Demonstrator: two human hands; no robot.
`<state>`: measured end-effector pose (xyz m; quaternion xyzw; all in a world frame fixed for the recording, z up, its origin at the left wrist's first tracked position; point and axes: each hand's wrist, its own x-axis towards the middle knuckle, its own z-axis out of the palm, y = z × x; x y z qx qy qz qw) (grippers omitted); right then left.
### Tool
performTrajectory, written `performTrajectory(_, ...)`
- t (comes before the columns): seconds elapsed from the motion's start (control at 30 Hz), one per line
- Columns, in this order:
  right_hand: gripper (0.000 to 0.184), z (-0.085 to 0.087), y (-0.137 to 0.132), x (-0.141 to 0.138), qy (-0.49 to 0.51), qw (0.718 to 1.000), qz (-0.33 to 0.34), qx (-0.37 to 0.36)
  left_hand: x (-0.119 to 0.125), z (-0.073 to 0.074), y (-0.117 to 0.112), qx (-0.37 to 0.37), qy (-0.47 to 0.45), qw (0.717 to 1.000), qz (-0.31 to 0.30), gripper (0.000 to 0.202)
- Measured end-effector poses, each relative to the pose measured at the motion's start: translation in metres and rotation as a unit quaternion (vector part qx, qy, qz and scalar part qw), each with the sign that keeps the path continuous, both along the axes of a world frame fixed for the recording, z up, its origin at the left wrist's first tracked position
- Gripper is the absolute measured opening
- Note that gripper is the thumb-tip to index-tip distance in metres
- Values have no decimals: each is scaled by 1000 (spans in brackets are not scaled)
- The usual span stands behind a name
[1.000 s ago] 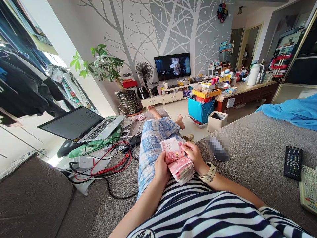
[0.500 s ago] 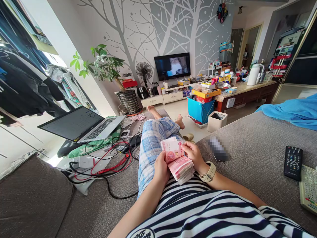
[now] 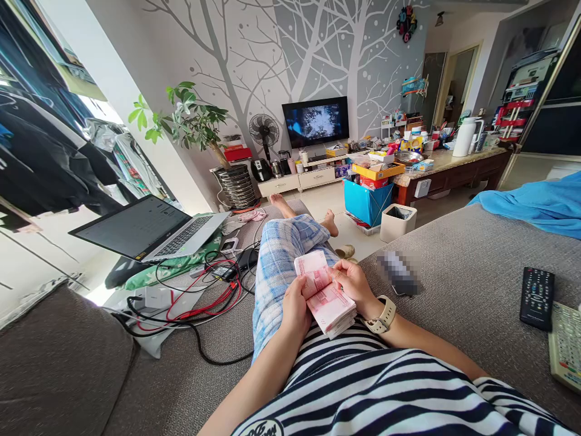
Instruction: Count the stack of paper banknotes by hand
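Observation:
A thick stack of pink banknotes [image 3: 329, 303] rests over my lap, just above my striped shirt. My left hand [image 3: 295, 309] wraps round its left side, thumb on top, holding the stack. My right hand [image 3: 356, 283], with a pale wristwatch on its wrist, is closed in a pinch at the stack's upper right edge, fingers on the top notes. The front part of the notes [image 3: 310, 272] bends away toward my knee in blue plaid trousers [image 3: 281, 254].
An open laptop [image 3: 149, 230] sits on a green cushion at left, with tangled red and black cables [image 3: 200, 297] beside my leg. Two remote controls [image 3: 538, 297] lie on the grey sofa at right. A blurred object [image 3: 399, 272] lies near my right hand.
The top note that stood raised under my right fingers has been folded down forward onto the bent notes. Both hands stay in place. The television picture changed.

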<state>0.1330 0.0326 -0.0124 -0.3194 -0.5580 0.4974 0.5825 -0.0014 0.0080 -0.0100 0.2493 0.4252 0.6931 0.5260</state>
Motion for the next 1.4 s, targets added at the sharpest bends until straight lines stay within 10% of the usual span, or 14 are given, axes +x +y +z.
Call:
performTrajectory(0.5,35,-4,3,2,-48,997,-48,32,4,13,-10,-11,-26,996,-88,28)
performTrajectory(1.4,38,-3,2,2,-57,996,-62,30,-5,-13,6,10,-47,998,-41,25)
